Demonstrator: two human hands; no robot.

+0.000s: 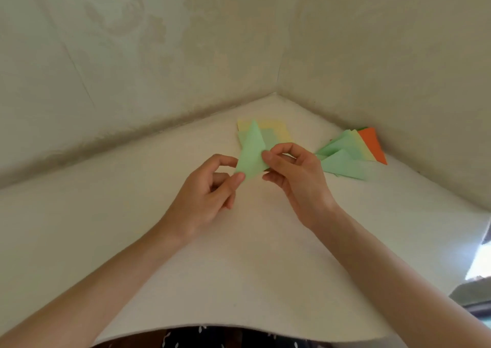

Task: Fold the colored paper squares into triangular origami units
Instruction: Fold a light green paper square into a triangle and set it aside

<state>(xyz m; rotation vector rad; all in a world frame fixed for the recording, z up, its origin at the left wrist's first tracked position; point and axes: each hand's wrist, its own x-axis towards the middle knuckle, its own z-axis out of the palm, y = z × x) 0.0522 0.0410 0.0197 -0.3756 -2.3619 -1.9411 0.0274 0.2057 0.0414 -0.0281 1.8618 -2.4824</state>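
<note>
A light green paper piece (251,154), partly folded into a pointed shape, is held up above the white table (239,254). My left hand (210,191) pinches its lower left corner between thumb and forefinger. My right hand (295,177) pinches its right side with thumb and fingers. Behind it, a stack of unfolded yellow and green squares (276,132) lies flat. To the right lies a fanned pile of folded triangles (348,154), mostly green, with yellow and orange ones at the back.
The table sits in a corner between two pale patterned walls (159,55). Its near edge curves just above my dark patterned clothing (212,338). A bright opening shows at the far right edge.
</note>
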